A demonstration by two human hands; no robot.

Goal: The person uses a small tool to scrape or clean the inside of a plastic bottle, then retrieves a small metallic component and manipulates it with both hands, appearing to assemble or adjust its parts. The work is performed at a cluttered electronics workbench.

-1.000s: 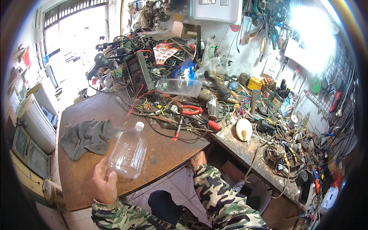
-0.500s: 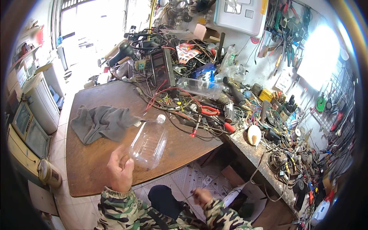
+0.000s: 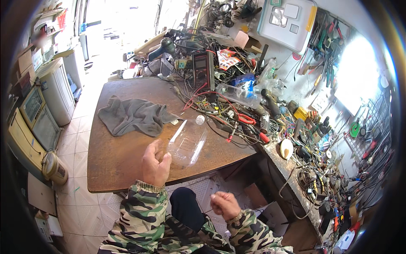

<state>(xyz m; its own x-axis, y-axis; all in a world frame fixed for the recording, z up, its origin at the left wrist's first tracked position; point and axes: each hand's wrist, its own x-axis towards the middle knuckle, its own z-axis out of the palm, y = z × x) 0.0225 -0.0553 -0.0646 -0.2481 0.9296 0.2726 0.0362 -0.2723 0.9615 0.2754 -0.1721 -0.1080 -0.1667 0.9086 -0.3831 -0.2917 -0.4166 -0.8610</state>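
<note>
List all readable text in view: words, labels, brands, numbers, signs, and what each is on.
None legible enough to quote.
Red-and-white packet: print too small to read.
Wall paper: too small and blurred.
Multimeter: no readable figures.
Bucket: markings too blurred.
Clear bottle: no label visible.

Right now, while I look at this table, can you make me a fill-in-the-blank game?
1. The cloth on the table is the color ____.
2. The cap on the clear bottle is the color ____.
3. The hand nearer the bottle is the person's ____ one.
4. The pliers are the color ____.

Missing words: gray; white; left; red.
</note>
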